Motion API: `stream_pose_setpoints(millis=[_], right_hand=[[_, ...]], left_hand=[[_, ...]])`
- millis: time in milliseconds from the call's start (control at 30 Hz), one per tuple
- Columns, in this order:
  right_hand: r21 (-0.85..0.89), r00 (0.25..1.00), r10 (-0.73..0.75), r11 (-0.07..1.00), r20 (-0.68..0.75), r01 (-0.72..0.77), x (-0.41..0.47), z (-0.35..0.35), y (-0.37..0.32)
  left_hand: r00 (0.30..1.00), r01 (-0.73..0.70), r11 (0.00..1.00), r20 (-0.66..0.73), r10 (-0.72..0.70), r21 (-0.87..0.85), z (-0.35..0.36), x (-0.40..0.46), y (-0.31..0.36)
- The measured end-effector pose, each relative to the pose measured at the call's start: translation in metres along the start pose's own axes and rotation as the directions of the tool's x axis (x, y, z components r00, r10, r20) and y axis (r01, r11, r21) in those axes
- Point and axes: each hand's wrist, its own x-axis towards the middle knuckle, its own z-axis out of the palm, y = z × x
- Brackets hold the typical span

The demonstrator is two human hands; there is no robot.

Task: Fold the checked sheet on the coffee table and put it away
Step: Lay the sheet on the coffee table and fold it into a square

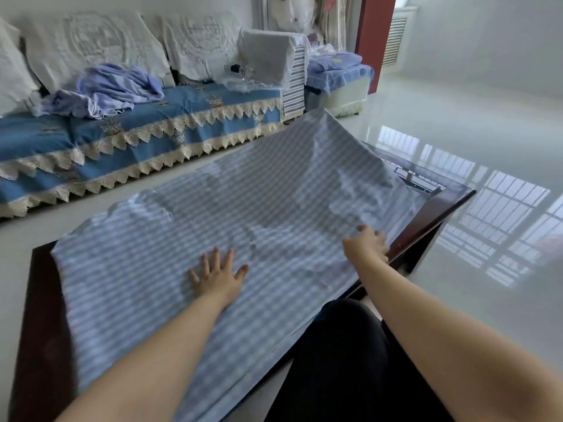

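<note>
The blue-and-white checked sheet [213,214] lies spread over the dark wooden coffee table [441,208], wrinkled, with its far right part lifted in a fold. My left hand [217,277] presses flat on the sheet near the middle, fingers spread. At the table's right side my right hand [367,243] rests on the sheet's edge, fingers bent over the cloth. Whether those fingers pinch the cloth is blurred.
A sofa with a blue lace-trimmed cover [137,138] runs along the left, with a crumpled lilac cloth [112,89] and white cushions on it. A stool with folded blue bedding [338,71] stands at the sofa's end. Glossy white floor [457,117] lies to the right.
</note>
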Motion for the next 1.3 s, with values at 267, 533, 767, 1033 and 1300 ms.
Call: stream_pose_setpoints(millis=[267, 533, 767, 1033, 1300], right_hand=[[0.648, 0.960, 0.227, 0.709, 0.166, -0.280, 0.081, -0.035, 0.042], [0.603, 0.848, 0.049, 0.682, 0.527, -0.414, 0.116, -0.043, 0.053], [0.731, 0.920, -0.017, 0.614, 0.390, -0.299, 0.123, -0.022, 0.052], [0.458, 0.796, -0.028, 0.829, 0.605, -0.319, 0.058, -0.016, 0.045], [0.862, 0.956, 0.187, 0.419, 0.225, -0.285, 0.078, -0.050, 0.068]], left_hand=[[0.994, 0.079, 0.993, -0.086, -0.071, 0.091, -0.009, 0.016, 0.020], [0.995, 0.076, 0.978, -0.079, -0.062, 0.195, -0.004, 0.018, 0.068], [0.942, -0.334, 0.936, 0.009, 0.337, -0.109, 0.011, -0.019, 0.160], [0.945, -0.296, 0.902, -0.041, 0.324, 0.314, 0.028, -0.043, 0.194], [0.938, -0.347, 0.811, 0.176, 0.299, 0.472, 0.007, -0.063, 0.119]])
